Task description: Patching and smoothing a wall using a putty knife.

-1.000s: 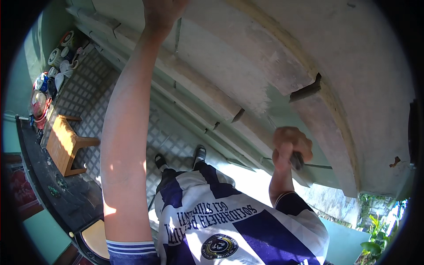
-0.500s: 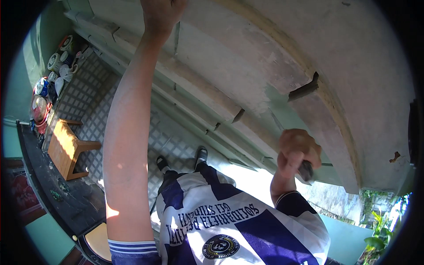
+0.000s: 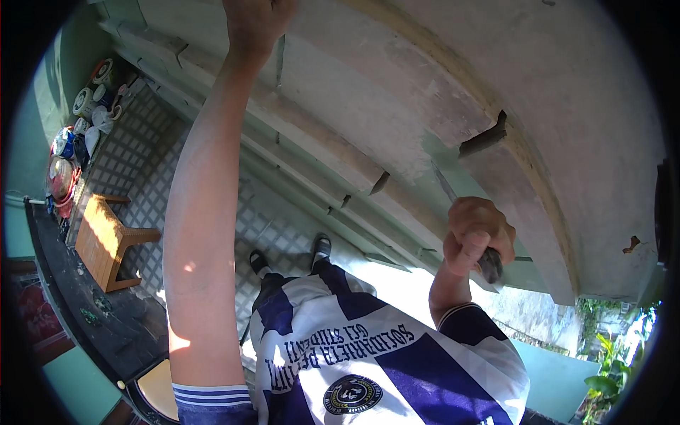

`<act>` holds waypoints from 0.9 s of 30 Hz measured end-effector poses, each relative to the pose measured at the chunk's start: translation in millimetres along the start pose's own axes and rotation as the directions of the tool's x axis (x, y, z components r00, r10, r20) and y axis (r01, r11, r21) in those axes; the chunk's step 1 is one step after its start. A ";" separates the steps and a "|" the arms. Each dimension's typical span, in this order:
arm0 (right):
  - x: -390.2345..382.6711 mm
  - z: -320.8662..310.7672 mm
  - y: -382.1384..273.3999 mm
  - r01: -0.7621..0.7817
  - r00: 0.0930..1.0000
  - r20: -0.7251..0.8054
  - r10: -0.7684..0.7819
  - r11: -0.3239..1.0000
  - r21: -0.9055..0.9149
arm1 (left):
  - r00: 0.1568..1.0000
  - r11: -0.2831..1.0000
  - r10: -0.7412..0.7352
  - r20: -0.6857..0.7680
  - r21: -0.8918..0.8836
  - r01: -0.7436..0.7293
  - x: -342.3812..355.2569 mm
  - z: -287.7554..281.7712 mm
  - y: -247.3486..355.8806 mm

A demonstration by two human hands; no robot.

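Note:
My right hand [image 3: 480, 232] is closed round the dark handle [image 3: 490, 266] of a scraper with a thin metal blade [image 3: 444, 181], seen nearly edge-on. The blade points up and to the left, its tip by a pale green patch [image 3: 448, 157] on the whitish moulded wall [image 3: 397, 85]. Whether the tip touches the surface I cannot tell. My left arm reaches far up, and my left hand [image 3: 256, 25] is at the upper edge beside the wall's ledges, with its fingers mostly cut off from view.
Stepped ledges with dark notches [image 3: 485, 138] run along the wall. At the left, a wooden stool [image 3: 106, 241] stands near a dark counter [image 3: 85, 304]. Paint buckets [image 3: 83, 103] and bags are piled at the far left. Plants [image 3: 605, 375] grow at the lower right.
My right hand has shifted slightly, and more of the scraper's blade now shows beside the green patch. The left arm has stayed nearly still.

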State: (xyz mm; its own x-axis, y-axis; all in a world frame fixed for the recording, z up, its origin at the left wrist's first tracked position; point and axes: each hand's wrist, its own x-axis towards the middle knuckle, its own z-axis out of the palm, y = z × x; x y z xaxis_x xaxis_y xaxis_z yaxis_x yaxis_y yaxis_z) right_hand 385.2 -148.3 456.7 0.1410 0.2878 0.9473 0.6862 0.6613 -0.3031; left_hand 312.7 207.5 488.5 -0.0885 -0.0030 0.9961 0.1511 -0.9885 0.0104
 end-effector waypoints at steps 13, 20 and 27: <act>-12.8 -8.4 8.5 -0.033 0.999 0.035 0.037 0.993 -0.111 | 0.999 0.999 -0.054 0.006 0.008 0.053 3.6 -0.2 5.2; -45.8 11.6 -11.8 -0.239 0.971 -0.057 0.234 0.967 -0.094 | 0.915 0.651 -0.343 -0.213 -0.756 0.068 -2.0 19.3 3.6; -79.2 42.4 -46.0 -0.668 0.740 -0.264 0.619 0.724 -0.172 | 0.995 0.987 -0.067 0.075 -0.142 0.078 -5.0 -6.6 -8.5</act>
State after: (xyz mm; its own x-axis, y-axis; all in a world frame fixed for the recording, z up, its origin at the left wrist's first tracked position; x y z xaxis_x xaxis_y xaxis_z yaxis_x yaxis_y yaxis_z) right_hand 312.2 -172.1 391.2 0.7172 0.4398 0.5406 0.5258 0.1676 -0.8339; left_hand 305.4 214.9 482.8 -0.0245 0.0750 0.9969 0.0021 -0.9972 0.0751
